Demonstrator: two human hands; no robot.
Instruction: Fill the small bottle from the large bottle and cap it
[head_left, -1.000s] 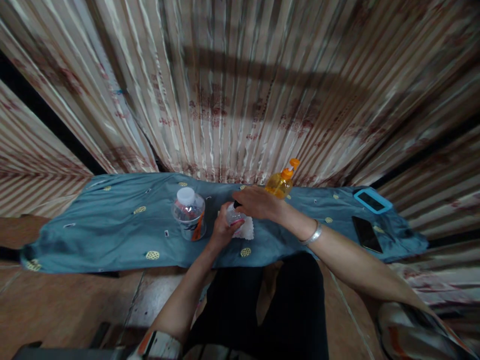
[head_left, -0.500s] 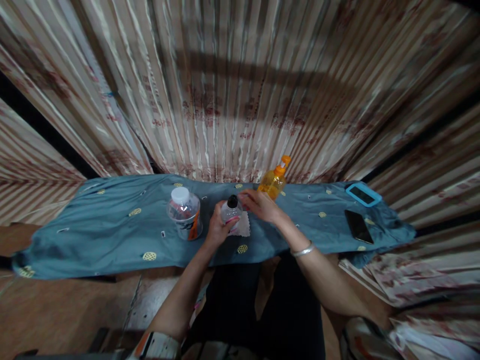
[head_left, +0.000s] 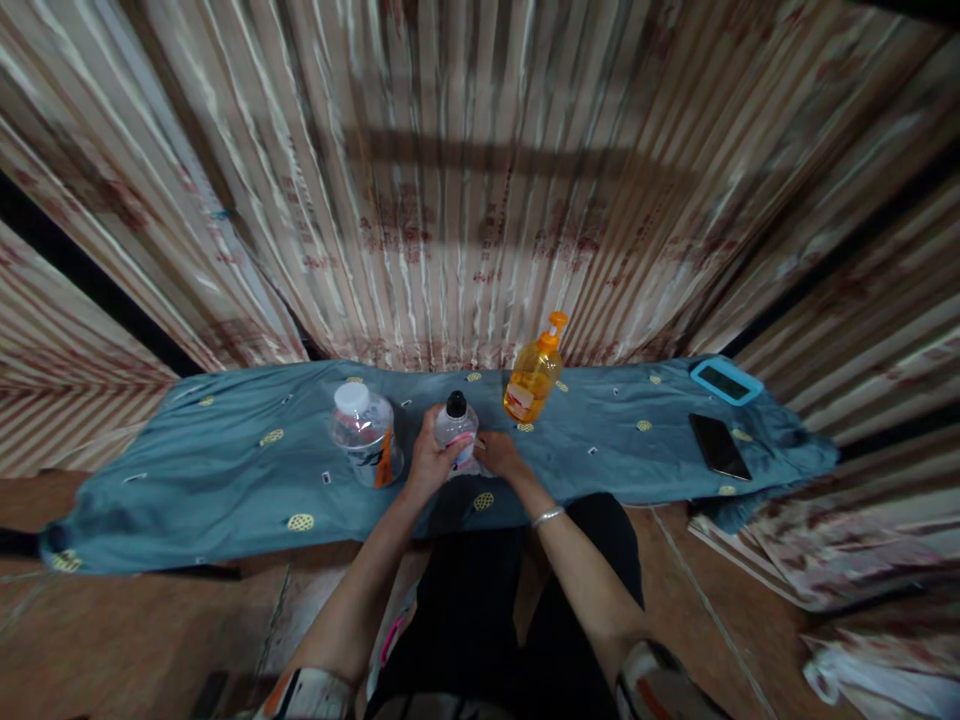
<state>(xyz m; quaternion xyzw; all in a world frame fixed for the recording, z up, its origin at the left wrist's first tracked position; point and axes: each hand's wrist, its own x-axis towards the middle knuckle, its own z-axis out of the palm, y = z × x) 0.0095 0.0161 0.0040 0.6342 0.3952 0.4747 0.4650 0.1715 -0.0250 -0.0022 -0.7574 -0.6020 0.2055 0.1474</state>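
Holding: my left hand (head_left: 429, 462) is wrapped around a small clear bottle (head_left: 456, 440) with a black cap, standing upright at the near middle of the blue cloth (head_left: 225, 480) that covers the low tabletop.
Right hand: my right hand (head_left: 499, 458) rests just right of the bottle's foot, fingers touching its base and a pale scrap of cloth (head_left: 480, 466) beneath; I cannot tell whether this grip is clenched on anything.
Left grip: grasping the small bottle's body, thumb toward the cap.
Contents, small bottle: clear walls with a pink band low down; I cannot make out any liquid level.
Contents, large bottle (head_left: 364, 432): white-capped, clear, just left of my left hand; it looks mostly empty, though blur leaves that uncertain.
Contents, pump bottle (head_left: 534, 375): orange liquid filling most of it, standing far right of the small bottle, apart from both hands.
Far right: a dark phone (head_left: 718, 446) and a blue-cased device (head_left: 726, 381) lie flat on the cloth.
Risk: in my judgement the loose cloth could drag under the hands and tip the tall pump bottle.
Risk, second: a one-handed hold on the smooth small bottle could slip and knock the large bottle beside it.
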